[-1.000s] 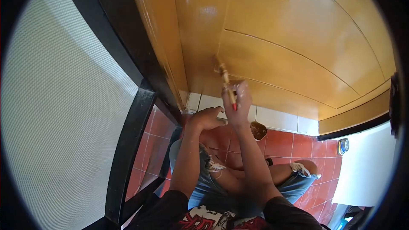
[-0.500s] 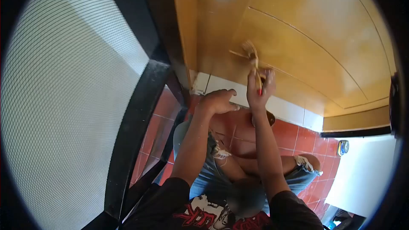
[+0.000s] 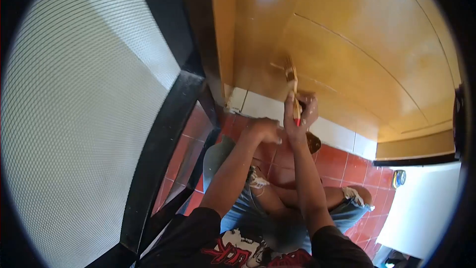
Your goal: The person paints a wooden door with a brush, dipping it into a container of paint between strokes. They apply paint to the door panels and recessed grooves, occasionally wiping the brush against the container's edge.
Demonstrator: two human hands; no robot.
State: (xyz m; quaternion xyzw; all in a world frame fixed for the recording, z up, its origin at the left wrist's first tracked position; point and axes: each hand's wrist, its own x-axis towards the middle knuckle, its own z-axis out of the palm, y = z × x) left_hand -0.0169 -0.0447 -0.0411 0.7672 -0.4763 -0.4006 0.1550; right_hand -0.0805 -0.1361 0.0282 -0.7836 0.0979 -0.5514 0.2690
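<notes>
A paintbrush (image 3: pixel 295 87) with a pale wooden handle and a red end is gripped in my right hand (image 3: pixel 305 111). Its dark bristles point up at the lower part of a glossy yellow-brown wooden door (image 3: pixel 347 64); motion blur hides whether they touch it. Grooves run across the door's panel. My left hand (image 3: pixel 264 130), somewhat blurred, hovers left of my right wrist, thumb and fingers apart and holding nothing. A small round brown container (image 3: pixel 313 142) sits on the floor, partly hidden behind my right forearm.
At the left stands a black-framed panel (image 3: pixel 94 119) with ribbed mesh-like glass. Red tiles (image 3: pixel 331 163) cover the floor, with a strip of white tiles (image 3: pixel 260 103) below the door. A small blue and yellow round item (image 3: pixel 398 178) lies at the right, beside a white surface (image 3: pixel 421 203).
My right hand and the paintbrush have come slightly down, and the brush now points more straight up. My left hand has shifted right and down, closer to my right wrist.
</notes>
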